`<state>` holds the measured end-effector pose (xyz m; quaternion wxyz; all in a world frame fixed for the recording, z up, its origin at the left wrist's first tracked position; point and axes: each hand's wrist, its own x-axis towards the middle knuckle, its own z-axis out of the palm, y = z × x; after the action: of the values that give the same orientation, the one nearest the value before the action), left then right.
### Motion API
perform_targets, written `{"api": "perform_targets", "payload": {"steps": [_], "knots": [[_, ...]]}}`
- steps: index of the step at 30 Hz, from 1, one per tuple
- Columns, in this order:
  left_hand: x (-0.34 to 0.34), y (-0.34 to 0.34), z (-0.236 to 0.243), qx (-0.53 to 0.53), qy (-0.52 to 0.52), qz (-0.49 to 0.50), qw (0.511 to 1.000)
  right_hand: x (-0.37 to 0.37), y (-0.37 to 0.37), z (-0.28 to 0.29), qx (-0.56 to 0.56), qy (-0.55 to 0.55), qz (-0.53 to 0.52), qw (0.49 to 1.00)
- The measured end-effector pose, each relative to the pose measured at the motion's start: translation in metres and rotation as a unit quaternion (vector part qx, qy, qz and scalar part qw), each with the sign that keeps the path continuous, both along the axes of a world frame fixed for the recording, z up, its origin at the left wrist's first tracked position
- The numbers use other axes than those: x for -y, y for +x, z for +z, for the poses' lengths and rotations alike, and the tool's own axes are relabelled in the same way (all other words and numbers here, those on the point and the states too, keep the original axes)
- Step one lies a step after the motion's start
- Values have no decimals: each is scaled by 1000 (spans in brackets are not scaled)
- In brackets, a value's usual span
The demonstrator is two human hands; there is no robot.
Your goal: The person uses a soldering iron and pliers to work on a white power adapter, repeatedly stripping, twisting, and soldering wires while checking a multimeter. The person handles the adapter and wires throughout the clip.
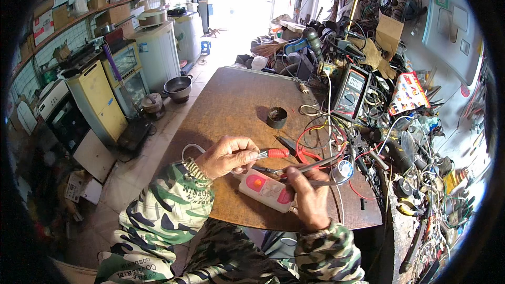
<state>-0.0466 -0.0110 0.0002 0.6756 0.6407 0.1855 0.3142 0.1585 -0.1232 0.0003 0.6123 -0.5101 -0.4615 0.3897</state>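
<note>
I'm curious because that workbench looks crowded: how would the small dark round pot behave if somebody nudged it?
The small dark pot would probably slide before tipping, since it looks squat and stands flat on the table. Its open top suggests loose contents could spill if tilted. Knocked sideways, its round wall might let it roll.

On my left I have a wall shelf [79,20] crowded with boxes, and below it a yellow cabinet [99,99]. A dark pot [179,93] sits on the tiled floor [167,126] near a lidded one. Ahead of me, a round dark tin [276,124] rests on the table [231,100]. To my right, a multimeter [351,93] stands near a red-and-white bag [409,93] and an open cardboard box [390,34].
</note>
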Motion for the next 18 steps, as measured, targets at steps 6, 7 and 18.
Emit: {"api": "perform_targets", "payload": {"steps": [6, 7, 18], "knots": [[1, 3, 13, -26, -14, -25, 999, -33, 35, 68, -25, 5, 38, 999], [-1, 7, 16, -35, -18, -34, 999, -43, 40, 70, -38, -4, 37, 999], [-13, 28, 15, -99, -71, 22, 992, -76, 37, 12, -233, -11, 74, 969]]}}
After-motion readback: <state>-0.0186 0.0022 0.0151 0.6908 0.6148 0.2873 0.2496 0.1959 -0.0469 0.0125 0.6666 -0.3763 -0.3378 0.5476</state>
